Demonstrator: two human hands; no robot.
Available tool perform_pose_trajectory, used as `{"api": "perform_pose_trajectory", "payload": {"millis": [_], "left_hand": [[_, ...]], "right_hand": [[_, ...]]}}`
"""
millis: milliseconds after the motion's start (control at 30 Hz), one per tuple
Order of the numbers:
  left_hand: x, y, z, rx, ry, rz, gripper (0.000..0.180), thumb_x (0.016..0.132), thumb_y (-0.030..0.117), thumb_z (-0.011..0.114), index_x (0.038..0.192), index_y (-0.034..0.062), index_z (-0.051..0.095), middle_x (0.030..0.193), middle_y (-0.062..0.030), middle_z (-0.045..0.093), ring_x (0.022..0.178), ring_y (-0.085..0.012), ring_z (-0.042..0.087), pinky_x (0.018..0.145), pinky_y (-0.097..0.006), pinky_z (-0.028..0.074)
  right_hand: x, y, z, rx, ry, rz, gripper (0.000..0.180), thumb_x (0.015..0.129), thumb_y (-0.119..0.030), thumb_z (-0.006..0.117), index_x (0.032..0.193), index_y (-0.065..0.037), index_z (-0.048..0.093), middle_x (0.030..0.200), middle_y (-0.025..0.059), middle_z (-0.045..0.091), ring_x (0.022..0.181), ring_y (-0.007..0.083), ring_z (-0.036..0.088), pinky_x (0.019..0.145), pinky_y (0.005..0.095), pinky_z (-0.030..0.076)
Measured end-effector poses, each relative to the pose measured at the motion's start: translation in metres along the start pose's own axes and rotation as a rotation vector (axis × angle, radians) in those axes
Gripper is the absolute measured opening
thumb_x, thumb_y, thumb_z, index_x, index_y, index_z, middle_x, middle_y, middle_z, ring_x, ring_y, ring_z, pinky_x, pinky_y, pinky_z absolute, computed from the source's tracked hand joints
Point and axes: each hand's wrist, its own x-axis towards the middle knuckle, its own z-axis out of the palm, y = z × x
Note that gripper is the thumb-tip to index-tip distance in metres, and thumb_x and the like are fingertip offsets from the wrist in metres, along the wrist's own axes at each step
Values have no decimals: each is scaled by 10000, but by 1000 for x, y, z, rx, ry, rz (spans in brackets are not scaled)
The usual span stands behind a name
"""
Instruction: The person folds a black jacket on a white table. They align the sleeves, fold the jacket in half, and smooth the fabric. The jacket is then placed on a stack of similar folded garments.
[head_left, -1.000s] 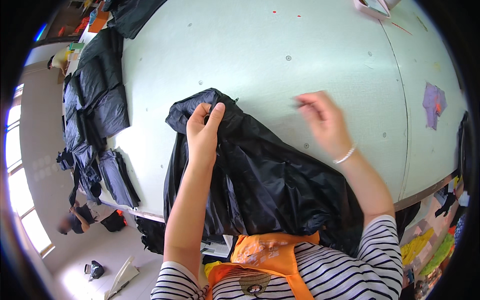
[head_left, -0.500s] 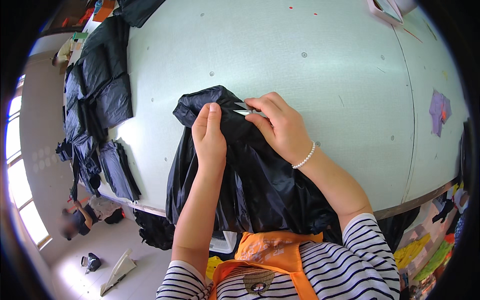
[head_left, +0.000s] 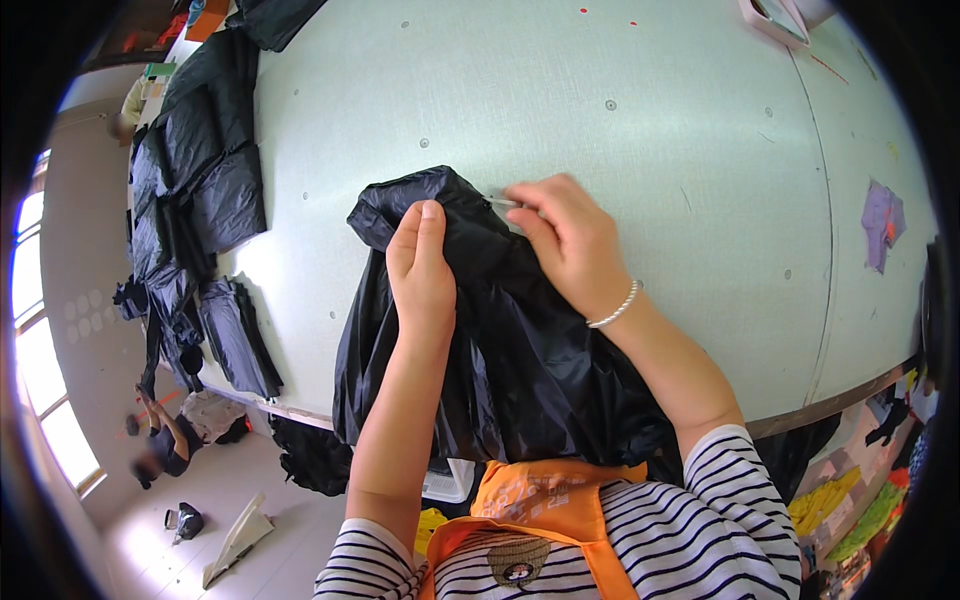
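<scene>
A shiny black garment (head_left: 520, 350) lies bunched over the table's near edge, its folded end reaching up onto the tabletop. My left hand (head_left: 424, 270) pinches the fabric near that end, thumb on top and fingers closed. Small silver thread snips (head_left: 504, 202) are held between the thumb and fingers of my right hand (head_left: 578, 245). Their blades point left, just beside the right edge of the folded end. The fingers hide most of the snips, and the tips are slightly blurred.
The pale green table (head_left: 700, 140) bears more black garments (head_left: 215, 150) along its left side. A purple cloth scrap (head_left: 880, 225) lies at right, and a pink-edged tray (head_left: 775, 22) stands far right. Another person (head_left: 175, 435) is beyond the table at lower left.
My right hand has drawn the snips slightly right and up, away from the fabric, and their blades now look closer together. My left hand keeps its pinch almost in place.
</scene>
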Motion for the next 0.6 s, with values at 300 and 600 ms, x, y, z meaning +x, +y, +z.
{"api": "perform_pose_trajectory", "payload": {"millis": [300, 600], "left_hand": [[-1, 4, -33, 325, 64, 259, 231, 988, 174, 483, 1107, 3, 584, 971, -69, 670, 801, -82, 537, 778, -220, 428], [-113, -77, -154, 749, 142, -212, 239, 868, 212, 662, 821, -19, 620, 654, -33, 621, 576, -81, 550, 520, -243, 431]], "right_hand": [[-25, 143, -224, -834, 275, 384, 323, 899, -137, 591, 1215, -71, 566, 1128, 118, 600, 1002, 235, 599, 860, 342, 490], [-90, 165, -339, -1371, 244, 231, 375, 887, -208, 597, 1239, -81, 575, 1215, 137, 590, 1096, 256, 575, 920, 366, 461]]}}
